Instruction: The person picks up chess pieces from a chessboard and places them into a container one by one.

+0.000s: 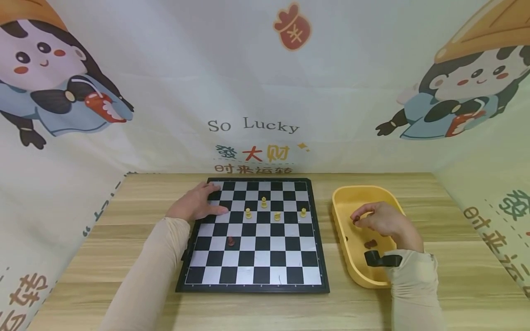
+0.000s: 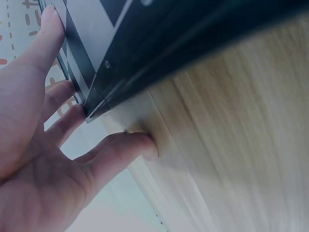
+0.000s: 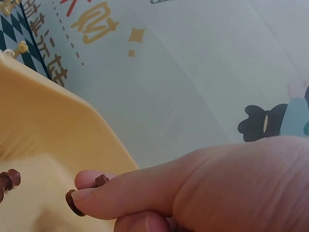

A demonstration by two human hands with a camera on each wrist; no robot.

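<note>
Brown chess piece (image 3: 73,204), lower left of the right-wrist view, pinched by the right hand (image 1: 384,222): likely light, stiff, best held mid-stem; left hand (image 1: 193,202) spread.

A black-bordered chessboard (image 1: 265,259) is lying flat, the left hand (image 1: 196,202) resting at its left edge. Right of the chessboard, the right hand (image 1: 386,223) is pinching a small reddish-brown chess piece (image 3: 72,205), its round base protruding beside the thumb tip.
</note>
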